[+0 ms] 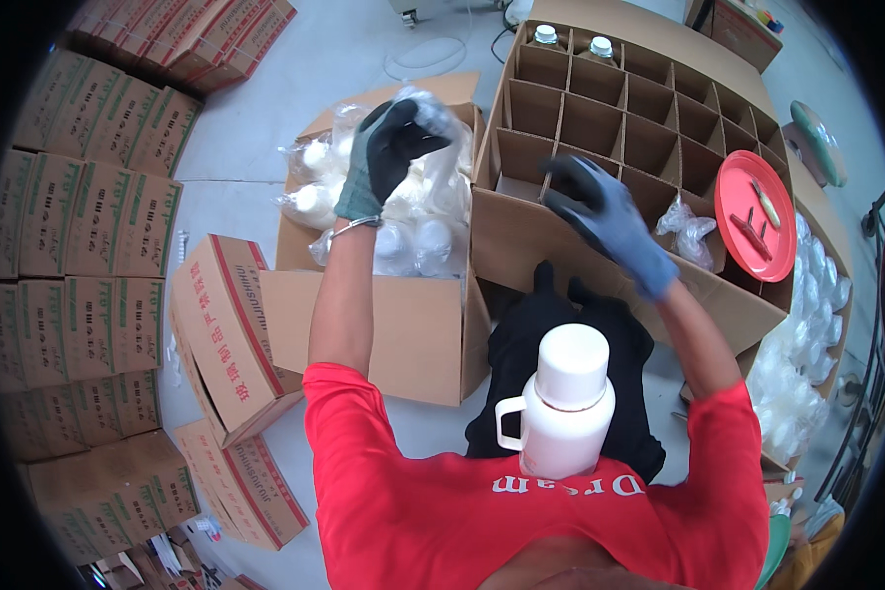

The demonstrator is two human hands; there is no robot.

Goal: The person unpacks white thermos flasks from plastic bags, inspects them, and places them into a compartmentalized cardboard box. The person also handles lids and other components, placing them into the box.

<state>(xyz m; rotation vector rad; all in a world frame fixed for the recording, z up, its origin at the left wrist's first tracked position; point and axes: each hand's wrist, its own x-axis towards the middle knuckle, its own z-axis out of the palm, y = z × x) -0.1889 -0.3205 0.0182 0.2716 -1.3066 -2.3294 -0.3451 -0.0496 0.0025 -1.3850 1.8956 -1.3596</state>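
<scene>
My left hand (385, 156), in a green and black work glove, is raised over an open carton (383, 324) and pinches crumpled clear plastic film (434, 114). Several white bottles in clear bags (393, 247) fill that carton. To the right, my right hand (608, 214), in a blue-grey and black glove and slightly blurred, hovers over the near wall of a carton with cardboard dividers (560, 232). Its fingers are apart with nothing between them. On my lap stands a white vacuum flask (571, 413) with a handle and a white cap (574, 361).
Two white-capped bottles (546, 35) stand in the divided carton's far cells. A red plate (737, 177) with small tools rests on its right side, beside a crumpled plastic bag (686, 230). Stacked cartons (81, 221) line the left. Bagged items (796, 369) fill a carton at right.
</scene>
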